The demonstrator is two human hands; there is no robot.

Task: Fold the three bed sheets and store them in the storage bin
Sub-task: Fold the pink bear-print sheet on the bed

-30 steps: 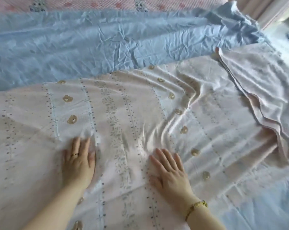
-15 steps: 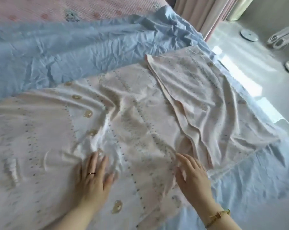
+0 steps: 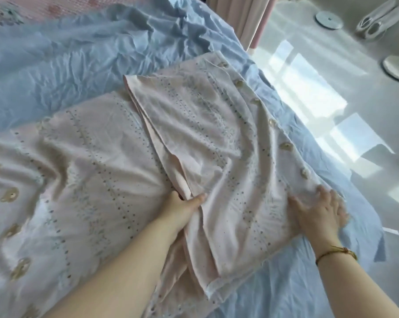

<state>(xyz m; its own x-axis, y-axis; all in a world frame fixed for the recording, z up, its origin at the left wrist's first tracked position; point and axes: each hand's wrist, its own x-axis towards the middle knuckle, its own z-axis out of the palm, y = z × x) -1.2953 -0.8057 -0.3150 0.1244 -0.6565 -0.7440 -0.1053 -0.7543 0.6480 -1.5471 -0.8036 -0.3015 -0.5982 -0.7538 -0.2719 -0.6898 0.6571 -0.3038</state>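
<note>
A pale pink patterned sheet [image 3: 90,171] lies spread over the bed, its right end folded back over itself as a flap [image 3: 205,125]. My left hand [image 3: 182,208] has its fingers tucked under the flap's inner edge with the thumb on top, pinching it. At the sheet's right edge my right hand [image 3: 317,212] presses flat on the cloth with fingers spread. Under the pink sheet lies a crumpled light blue sheet [image 3: 79,63], which reaches the bed's far side and right edge. No storage bin is in view.
A pink quilted bedspread [image 3: 56,5] shows at the far top left. Right of the bed is glossy white floor [image 3: 308,88] with a pair of white slippers [image 3: 377,19], a round disc [image 3: 328,19] and a pink curtain [image 3: 246,17].
My view has swung to the right end of the sheet. Both hands have moved right: the left one now holds the flap's edge, the right one has reached the sheet's right edge.
</note>
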